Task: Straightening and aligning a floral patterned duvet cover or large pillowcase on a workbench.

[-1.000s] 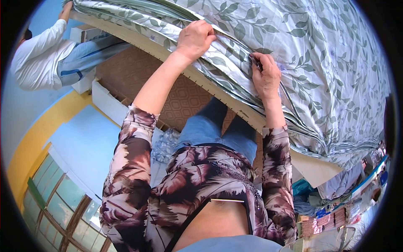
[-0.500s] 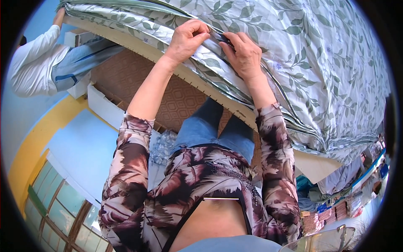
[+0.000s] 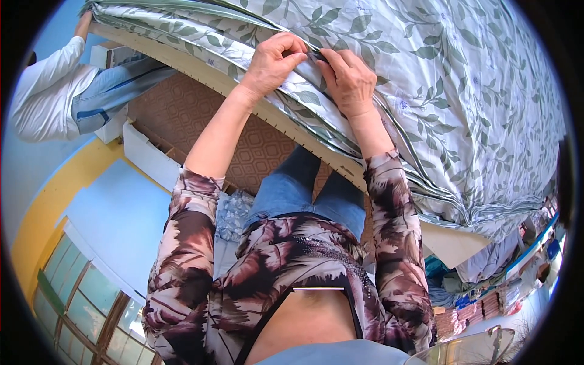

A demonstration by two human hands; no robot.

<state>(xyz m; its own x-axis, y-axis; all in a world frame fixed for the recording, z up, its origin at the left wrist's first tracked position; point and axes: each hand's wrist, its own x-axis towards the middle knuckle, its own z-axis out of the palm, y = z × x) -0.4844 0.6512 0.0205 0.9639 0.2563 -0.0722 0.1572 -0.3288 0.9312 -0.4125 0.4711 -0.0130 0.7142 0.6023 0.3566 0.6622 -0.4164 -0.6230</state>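
White fabric with green leaves and small purple flowers (image 3: 413, 100) covers the table in several layers, with dark green trim along its folded edges. My left hand (image 3: 272, 64) is closed, thumb and fingertips pinching the fabric's trimmed edge. Just right of it, my right hand (image 3: 350, 84) is closed too, its fingertips at the same edge. A small dark thing shows at the right fingertips, mostly hidden by them; its kind cannot be made out. The two sets of fingertips are close together, a small gap between them.
The pale table edge (image 3: 267, 115) has dark marks along it. Another person in a white top (image 3: 45, 91) stands at the far left, a hand on the fabric's corner. A white box-like unit (image 3: 149, 146) is below. Piled cloth (image 3: 486, 267) lies at lower right.
My right hand has shifted slightly left, closer to my left hand. Less of the dark thing at its fingertips shows now. My left hand stays nearly in place.
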